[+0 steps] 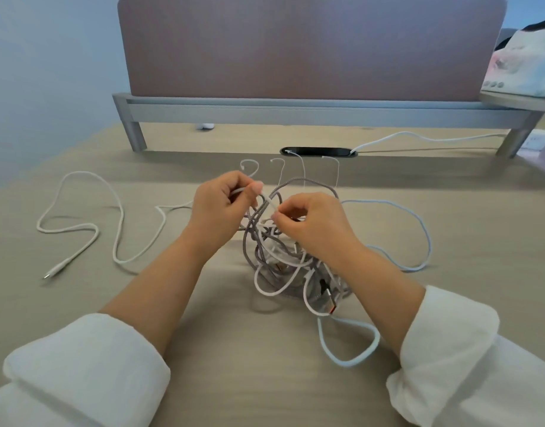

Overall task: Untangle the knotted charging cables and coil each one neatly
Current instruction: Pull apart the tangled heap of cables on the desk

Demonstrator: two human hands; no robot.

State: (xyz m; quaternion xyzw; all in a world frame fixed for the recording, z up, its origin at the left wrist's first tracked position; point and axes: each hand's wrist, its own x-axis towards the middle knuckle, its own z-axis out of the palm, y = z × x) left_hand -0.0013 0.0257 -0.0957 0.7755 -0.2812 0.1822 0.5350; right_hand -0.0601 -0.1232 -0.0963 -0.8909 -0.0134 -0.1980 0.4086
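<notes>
- While the hands worked close together above the desk (80,318), the left hand (222,204) pinched a white cable (268,201), and the right hand (311,223) pinched it just beside.
- The tangle (280,266) lay on the desk beneath them, partly hidden by the right forearm, with a grey braided cable (298,180) looping through.
- A loose white cable (80,226) snaked to the left.
- A black grommet slot (318,151) and divider panel (311,47) stood behind.

My right hand (311,223) covers part of the tangle (283,266), and inside it I cannot trace which strand belongs to which cable. The small white object (205,126) under the riser (295,110) is too small to identify. A pastel item (523,66) is cut off at the right edge.
</notes>
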